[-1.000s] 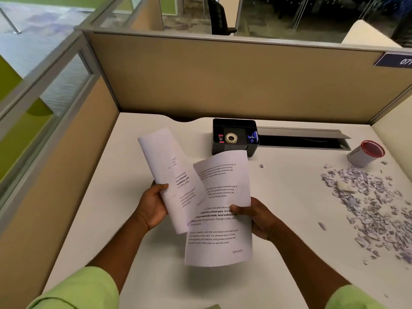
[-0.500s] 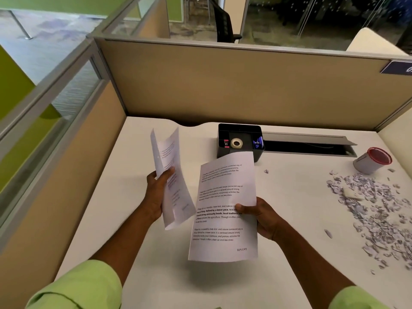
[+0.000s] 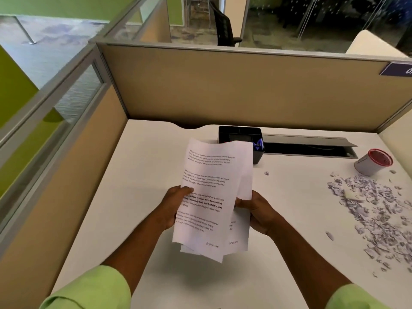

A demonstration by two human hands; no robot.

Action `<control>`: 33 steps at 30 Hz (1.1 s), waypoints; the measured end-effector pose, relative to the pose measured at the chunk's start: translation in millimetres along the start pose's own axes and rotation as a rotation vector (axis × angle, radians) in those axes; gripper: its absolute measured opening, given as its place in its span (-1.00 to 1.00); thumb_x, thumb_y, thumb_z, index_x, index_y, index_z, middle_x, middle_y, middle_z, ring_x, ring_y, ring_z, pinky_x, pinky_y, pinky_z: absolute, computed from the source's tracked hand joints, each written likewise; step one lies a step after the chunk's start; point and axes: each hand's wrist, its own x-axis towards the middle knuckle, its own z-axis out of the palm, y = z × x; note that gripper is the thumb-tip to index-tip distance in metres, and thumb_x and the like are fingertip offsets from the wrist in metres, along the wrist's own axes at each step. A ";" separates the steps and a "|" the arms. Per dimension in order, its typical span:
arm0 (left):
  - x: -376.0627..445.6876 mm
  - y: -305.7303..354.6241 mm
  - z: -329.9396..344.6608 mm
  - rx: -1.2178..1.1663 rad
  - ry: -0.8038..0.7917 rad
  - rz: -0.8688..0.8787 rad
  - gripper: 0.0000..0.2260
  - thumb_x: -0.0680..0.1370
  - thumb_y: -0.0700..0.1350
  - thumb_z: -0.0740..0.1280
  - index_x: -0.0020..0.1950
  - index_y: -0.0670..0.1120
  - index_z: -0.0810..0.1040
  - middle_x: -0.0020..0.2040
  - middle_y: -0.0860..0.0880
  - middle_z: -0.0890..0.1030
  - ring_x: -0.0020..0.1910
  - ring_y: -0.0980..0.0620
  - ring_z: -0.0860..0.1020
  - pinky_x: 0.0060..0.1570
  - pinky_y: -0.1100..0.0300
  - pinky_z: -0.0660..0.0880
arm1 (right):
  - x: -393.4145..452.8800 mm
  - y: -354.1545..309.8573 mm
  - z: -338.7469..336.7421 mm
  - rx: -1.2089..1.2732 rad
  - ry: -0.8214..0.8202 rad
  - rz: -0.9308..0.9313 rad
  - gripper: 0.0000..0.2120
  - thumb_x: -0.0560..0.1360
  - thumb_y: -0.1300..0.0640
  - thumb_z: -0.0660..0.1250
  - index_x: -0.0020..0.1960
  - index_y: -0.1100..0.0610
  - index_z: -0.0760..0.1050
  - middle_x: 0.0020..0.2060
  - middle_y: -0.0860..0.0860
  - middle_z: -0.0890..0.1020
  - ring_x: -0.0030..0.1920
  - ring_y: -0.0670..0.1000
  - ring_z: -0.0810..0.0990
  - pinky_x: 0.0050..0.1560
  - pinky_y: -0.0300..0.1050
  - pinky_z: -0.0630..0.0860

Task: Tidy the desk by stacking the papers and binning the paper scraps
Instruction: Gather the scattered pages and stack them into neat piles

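Note:
Above the middle of the white desk [image 3: 138, 175] I hold a few printed papers [image 3: 209, 192], overlapped into one loose stack. My left hand [image 3: 172, 206] grips the stack's left edge with the thumb on the front sheet. My right hand [image 3: 256, 210] grips the right edge, its fingers partly behind the sheets. A wide spread of small paper scraps [image 3: 374, 210] covers the desk at the right. A small white bin with a red rim [image 3: 372, 162] lies tipped beside the scraps at the far right.
A black desk organiser [image 3: 240, 134] stands at the back behind the papers, next to an open cable slot [image 3: 312, 148]. Beige partition walls [image 3: 223, 85] enclose the desk at the back and on both sides. Stray scraps [image 3: 266, 173] lie near the organiser.
The sheet in my left hand swung right and now lies over the sheet in my right hand. The two hands came closer together.

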 end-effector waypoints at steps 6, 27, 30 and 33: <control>-4.2 -6.2 -6.0 -0.125 -0.248 -0.085 -0.75 0.61 -0.16 0.29 0.29 -0.08 0.52 0.18 -0.22 0.64 0.08 -0.22 0.63 0.09 -0.15 0.57 | -4.1 -1.3 -6.3 0.065 -0.024 0.011 -0.48 0.47 0.21 0.44 0.41 0.23 0.48 0.27 0.26 0.63 0.19 0.33 0.64 0.11 0.23 0.61; -1.7 -20.4 2.5 0.443 0.115 0.334 -0.43 0.39 -0.11 0.58 0.26 0.05 0.33 0.11 0.15 0.59 0.04 0.15 0.59 -0.01 0.24 0.54 | -1.5 16.9 5.6 -0.510 0.414 -0.195 -0.59 0.56 0.15 0.45 0.32 -0.05 0.39 0.18 -0.03 0.65 -0.01 0.02 0.71 -0.02 0.09 0.71; -9.6 -16.3 18.3 0.429 0.223 0.481 -0.64 0.58 -0.12 0.37 0.30 0.05 0.30 0.12 0.11 0.57 0.03 0.11 0.59 -0.13 0.37 0.50 | -5.3 13.7 18.1 -0.546 0.558 -0.317 -0.67 0.58 0.16 0.42 0.27 0.03 0.41 0.07 -0.08 0.62 -0.04 -0.11 0.65 -0.14 -0.19 0.63; -16.2 -13.5 25.2 0.344 0.217 0.607 -0.74 0.66 -0.12 0.19 0.24 0.21 0.30 0.08 0.18 0.56 0.03 0.18 0.59 -0.08 0.26 0.58 | -8.7 8.5 25.7 -0.448 0.632 -0.419 -0.70 0.59 0.13 0.42 0.24 0.04 0.38 0.05 -0.10 0.60 0.01 -0.11 0.63 -0.13 -0.22 0.61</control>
